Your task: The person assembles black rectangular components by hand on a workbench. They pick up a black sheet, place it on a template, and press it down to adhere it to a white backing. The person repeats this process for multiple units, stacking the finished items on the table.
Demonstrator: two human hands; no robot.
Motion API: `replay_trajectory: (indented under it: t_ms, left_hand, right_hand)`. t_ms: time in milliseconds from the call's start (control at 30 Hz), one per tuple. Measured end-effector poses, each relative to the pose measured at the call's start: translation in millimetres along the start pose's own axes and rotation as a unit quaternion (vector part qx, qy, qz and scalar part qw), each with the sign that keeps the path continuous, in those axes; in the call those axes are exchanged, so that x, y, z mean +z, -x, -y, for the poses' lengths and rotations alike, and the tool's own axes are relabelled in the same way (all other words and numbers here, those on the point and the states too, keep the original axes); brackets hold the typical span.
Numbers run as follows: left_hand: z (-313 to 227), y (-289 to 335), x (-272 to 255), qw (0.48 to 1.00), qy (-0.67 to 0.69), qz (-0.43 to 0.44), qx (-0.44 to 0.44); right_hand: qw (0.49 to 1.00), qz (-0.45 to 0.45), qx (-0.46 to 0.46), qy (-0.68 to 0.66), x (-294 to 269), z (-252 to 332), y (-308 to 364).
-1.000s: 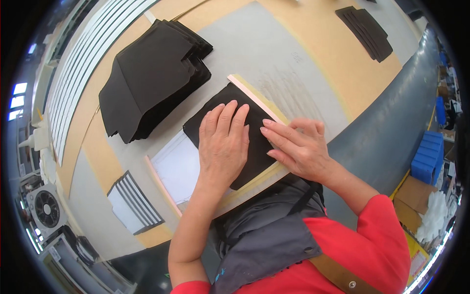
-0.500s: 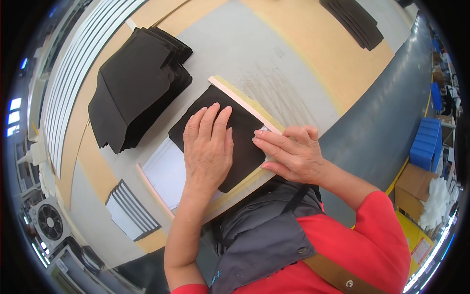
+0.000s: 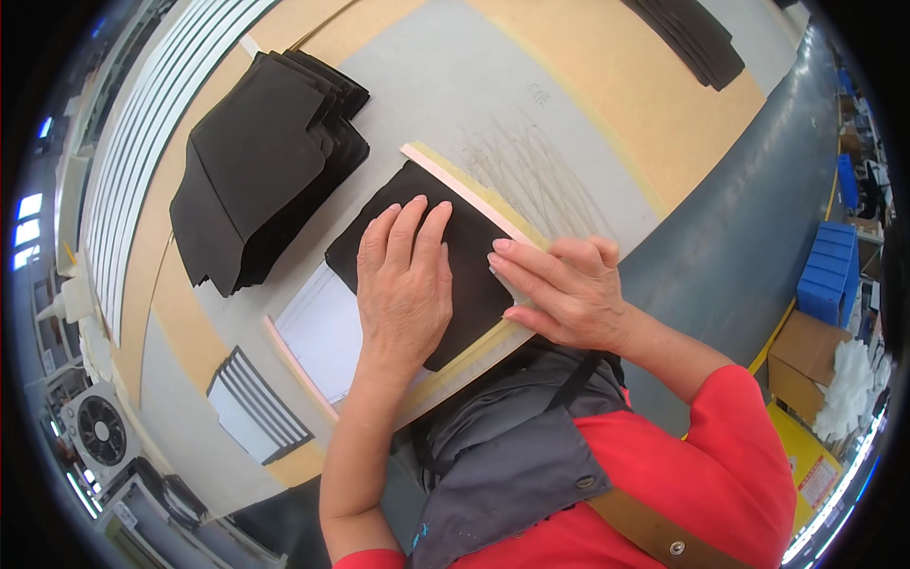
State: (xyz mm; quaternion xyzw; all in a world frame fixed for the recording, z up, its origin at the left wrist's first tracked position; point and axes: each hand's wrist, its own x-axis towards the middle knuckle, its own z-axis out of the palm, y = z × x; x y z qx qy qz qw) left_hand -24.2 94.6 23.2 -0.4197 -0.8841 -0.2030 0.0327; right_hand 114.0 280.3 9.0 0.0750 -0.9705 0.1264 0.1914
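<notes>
A black sheet piece (image 3: pixel 471 284), like fabric or thin leather, lies in a shallow frame with a pink-edged strip (image 3: pixel 474 196) along its far right side. My left hand (image 3: pixel 406 275) rests flat on the piece, fingers stretched out and slightly spread. At the piece's right corner is my right hand (image 3: pixel 559 292), its index and middle fingertips on the edge beside the strip. Its thumb lies lower, apart from those fingers, near the front strip (image 3: pixel 474 343). A white paper sheet (image 3: pixel 318 332) shows under the piece at left, partly covered by my left forearm.
A thick stack of black cut panels (image 3: pixel 251 156) lies on the table at far left. Another dark stack (image 3: pixel 687 40) is at the far right. White pieces with dark stripes (image 3: pixel 261 406) lie front left. Beyond the table's right edge are a blue bin (image 3: pixel 827 275) and a cardboard box (image 3: pixel 806 358).
My right fingertips have shifted slightly up along the piece's right edge. The left hand stays in place on the piece. The whole view has tilted a little.
</notes>
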Motion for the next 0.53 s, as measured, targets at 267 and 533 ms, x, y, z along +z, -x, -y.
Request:
replay_trajectory:
  t_ms: [267,533]
  left_hand:
    - [-1,0,1,1.0,-0.018,0.002,0.002]
    - [-2,0,1,1.0,-0.012,0.008,-0.001]
  right_hand:
    - [0.997,-0.037,-0.053,-0.05,-2,-5,8]
    - [0.998,-0.021,-0.011,-0.054,-8,2,4]
